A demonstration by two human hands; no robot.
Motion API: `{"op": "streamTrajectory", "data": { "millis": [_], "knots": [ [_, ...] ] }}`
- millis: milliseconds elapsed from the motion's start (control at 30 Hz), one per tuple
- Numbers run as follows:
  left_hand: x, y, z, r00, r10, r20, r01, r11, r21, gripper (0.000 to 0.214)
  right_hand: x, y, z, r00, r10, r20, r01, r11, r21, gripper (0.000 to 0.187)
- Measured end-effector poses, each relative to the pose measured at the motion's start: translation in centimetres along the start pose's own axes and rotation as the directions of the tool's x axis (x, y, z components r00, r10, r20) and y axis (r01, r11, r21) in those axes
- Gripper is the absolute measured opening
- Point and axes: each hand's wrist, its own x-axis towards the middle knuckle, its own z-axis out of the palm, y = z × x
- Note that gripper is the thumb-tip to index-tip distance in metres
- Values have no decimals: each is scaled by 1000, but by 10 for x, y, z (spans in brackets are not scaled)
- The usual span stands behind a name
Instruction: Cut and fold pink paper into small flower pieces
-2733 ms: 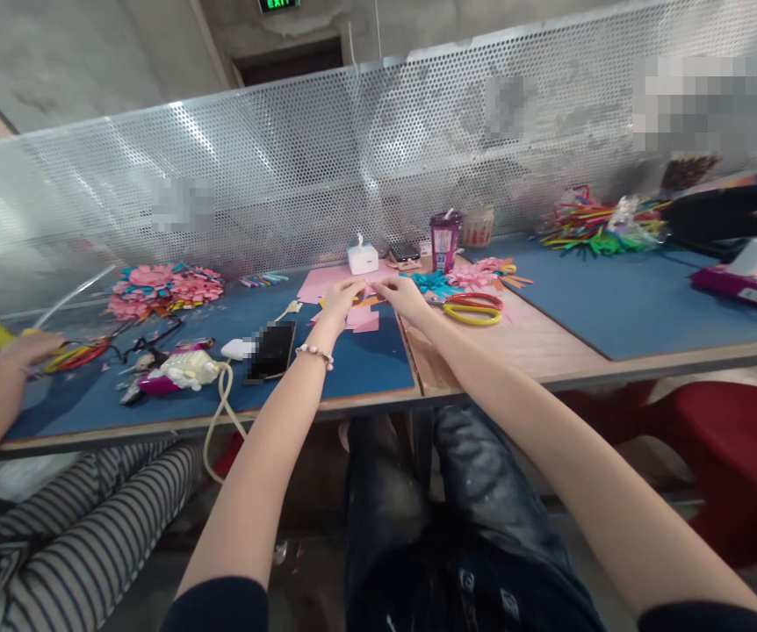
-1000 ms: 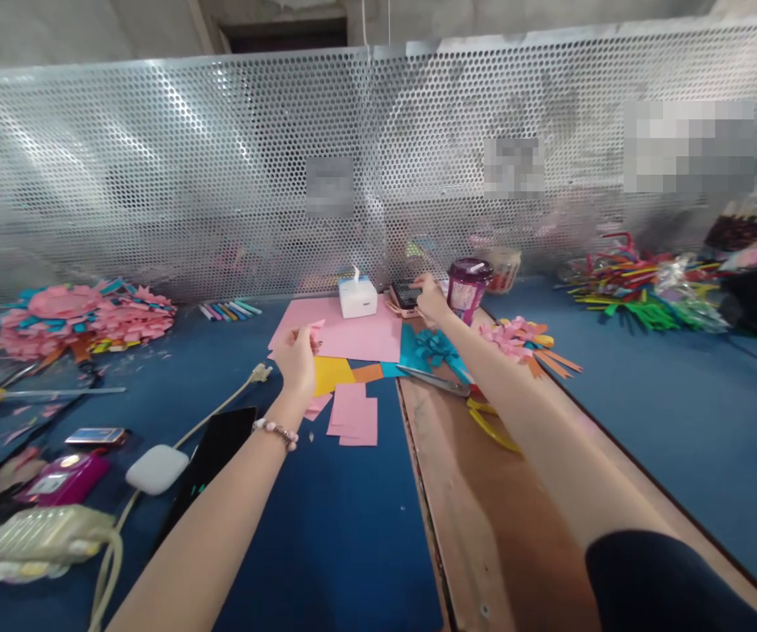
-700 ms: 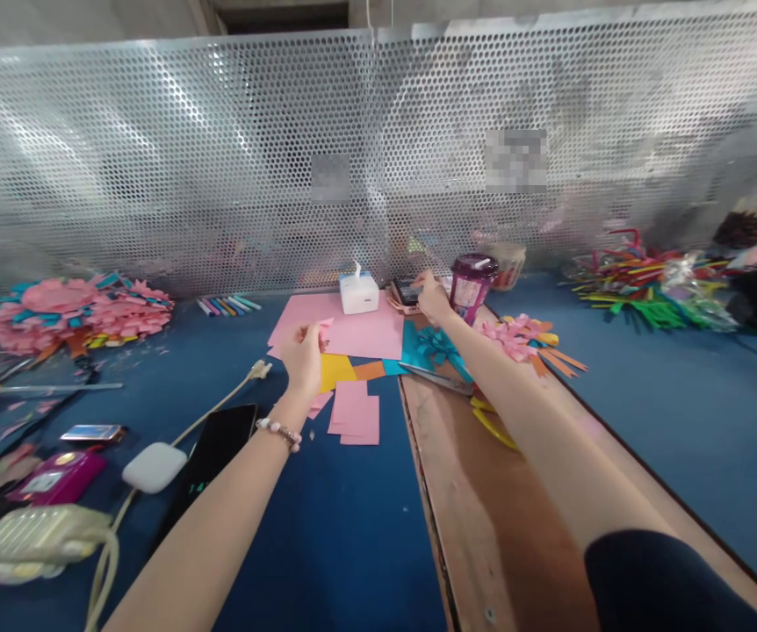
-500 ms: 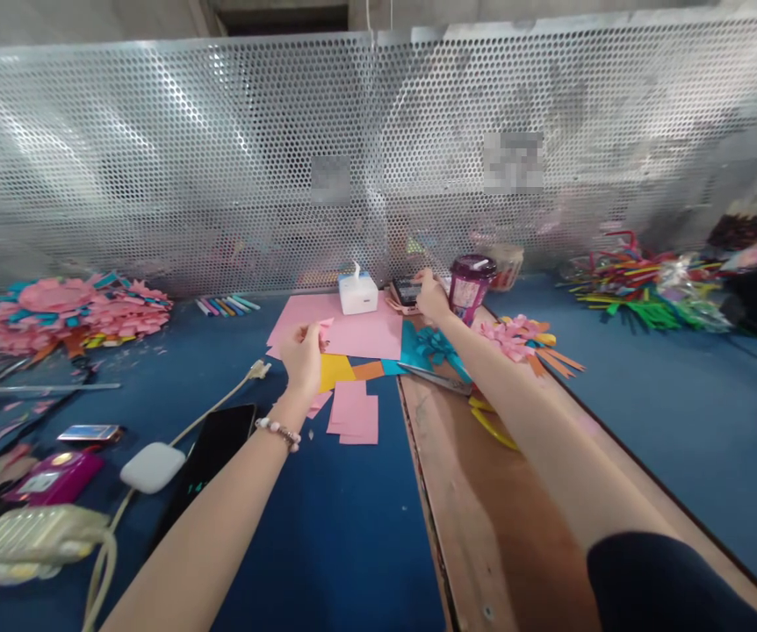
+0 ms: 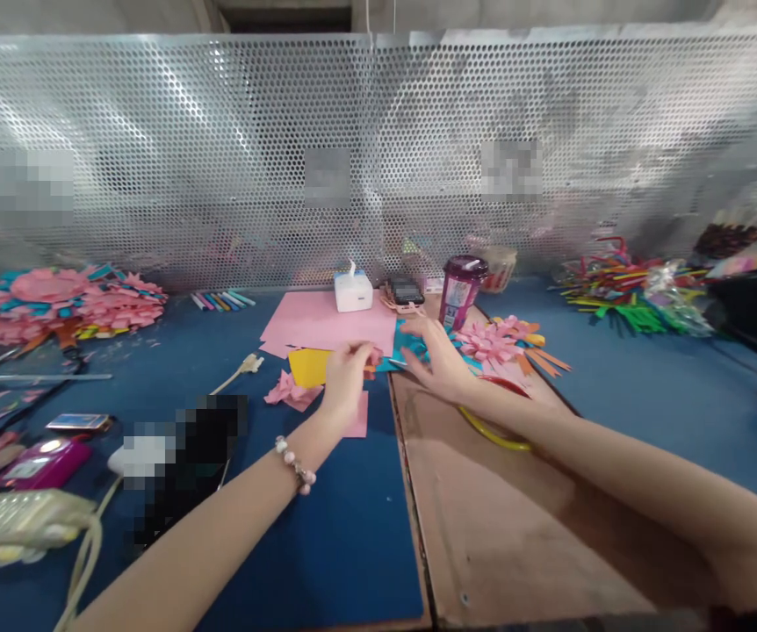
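**Item held:** small pink paper piece (image 5: 371, 358), pinched between the thumb and fingertips of the left hand (image 5: 344, 379), just above the blue mat (image 5: 326, 527) near the middle of the desk (image 5: 484, 527). The free end points right, toward the right hand. It is too small to tell its long axis.

**Left hand:** closed in a pinch, with a bead bracelet (image 5: 296, 463) at the wrist. It partly hides a flat pink rectangle (image 5: 358, 421).

**Right hand** (image 5: 440, 358)**:** open, palm down and fingers spread, holding nothing. It lies over the teal paper (image 5: 410, 344), fingertips just beside the pinched piece.

**Loose paper:**
- Yellow sheet (image 5: 308, 366), just left of the left hand.
- Crumpled pink scrap (image 5: 288, 390), beside the yellow sheet.
- Large pink sheet (image 5: 326, 321), behind both.

**Containers:**
- White box (image 5: 353, 292), on the far edge of the large pink sheet, with a white tab standing out of its top.
- Purple cup (image 5: 460, 291), upright and lidded. Its contents cannot be seen.

**Nearby:**
- Pink paper flower (image 5: 489, 344), right of the right hand.
- Yellow loop (image 5: 489, 430), under the right forearm.
- Row of markers (image 5: 221, 300), by the mesh screen (image 5: 220, 158).
- Heap of pink flowers (image 5: 68, 303), at far left.
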Motion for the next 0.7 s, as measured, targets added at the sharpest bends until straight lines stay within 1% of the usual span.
{"op": "streamTrajectory", "data": {
  "millis": [67, 133, 233, 333, 400, 433, 500, 600, 700],
  "knots": [
    [-24, 0, 14, 991, -99, 94, 105, 992, -67, 7, -19, -12, -13, 996, -60, 65, 63, 997, -40, 41],
    [-45, 2, 24, 961, -209, 183, 234, 963, -132, 12, -31, -16, -24, 993, -84, 89, 90, 994, -69, 43],
    [-66, 6, 31, 924, -302, 233, 344, 924, -165, 17, -44, -17, -38, 989, -96, 110, 105, 991, -79, 46],
    [-76, 9, 35, 901, -341, 268, 382, 916, -120, 21, -57, -20, -53, 990, -103, 97, 107, 993, -41, 49],
    [-80, 9, 37, 881, -351, 318, 389, 919, -65, 23, -65, -23, -63, 993, -90, 75, 91, 996, -10, 43],
    [-82, 9, 38, 878, -349, 328, 378, 925, -26, 23, -68, -25, -67, 995, -78, 67, 78, 997, 4, 40],
    [-85, 9, 40, 872, -358, 335, 363, 930, 50, 25, -73, -29, -75, 993, -83, 87, 80, 996, 34, 34],
    [-88, 11, 41, 846, -396, 357, 381, 917, 115, 29, -76, -32, -82, 984, -165, 73, 159, 984, 84, 23],
    [-86, 14, 40, 811, -418, 410, 392, 908, 150, 24, -79, -33, -85, 985, -164, 61, 155, 979, 135, 20]
  ]
}}
